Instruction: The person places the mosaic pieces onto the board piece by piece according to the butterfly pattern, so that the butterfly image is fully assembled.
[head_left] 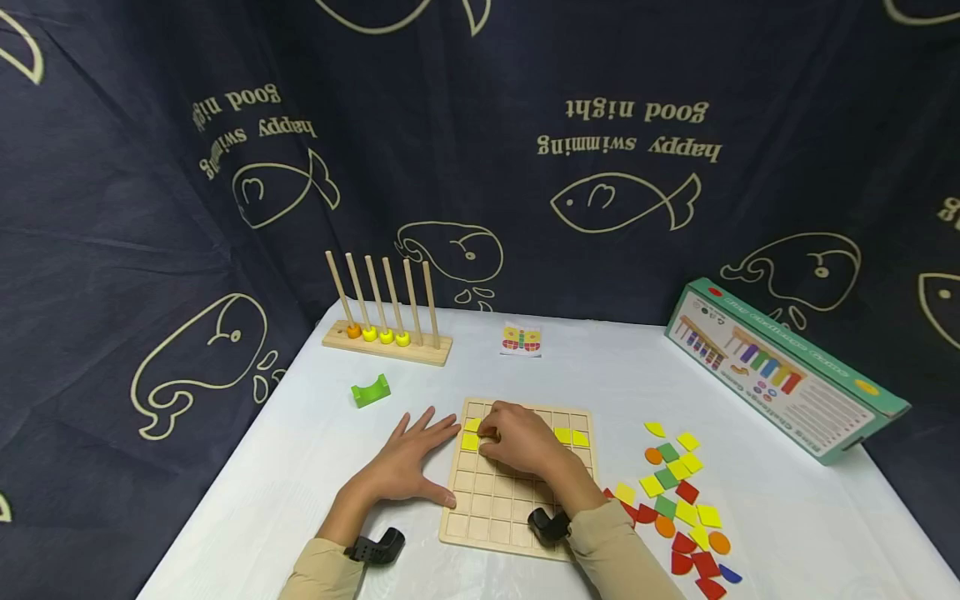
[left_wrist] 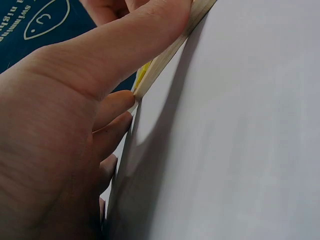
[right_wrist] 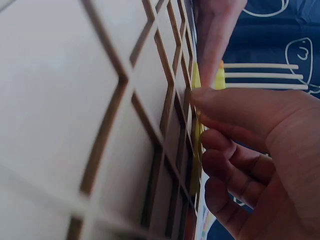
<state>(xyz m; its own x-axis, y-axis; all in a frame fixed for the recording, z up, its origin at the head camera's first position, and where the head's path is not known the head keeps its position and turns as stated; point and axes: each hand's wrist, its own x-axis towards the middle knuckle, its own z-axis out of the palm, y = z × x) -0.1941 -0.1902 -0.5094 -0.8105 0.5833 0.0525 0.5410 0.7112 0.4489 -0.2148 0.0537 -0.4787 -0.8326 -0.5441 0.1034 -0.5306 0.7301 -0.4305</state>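
A wooden grid board [head_left: 491, 507] lies on the white table, with yellow tiles [head_left: 468, 442] in its left cells and more yellow tiles [head_left: 572, 437] toward its right side. My left hand [head_left: 401, 462] rests at the board's left edge, fingers spread and thumb on the rim. Over the upper left cells my right hand [head_left: 521, 437] bends its fingers and thumb down around a yellow tile [right_wrist: 197, 130], mostly covered by the fingertips. The left wrist view has the left thumb [left_wrist: 125, 45] along the board's side.
Loose coloured tiles [head_left: 678, 512] are scattered right of the board. A pegged wooden stand [head_left: 420, 354] with beads, a green arched block [head_left: 371, 392] and a butterfly pattern card [head_left: 521, 340] sit behind it. At the back right lies a game box [head_left: 780, 371].
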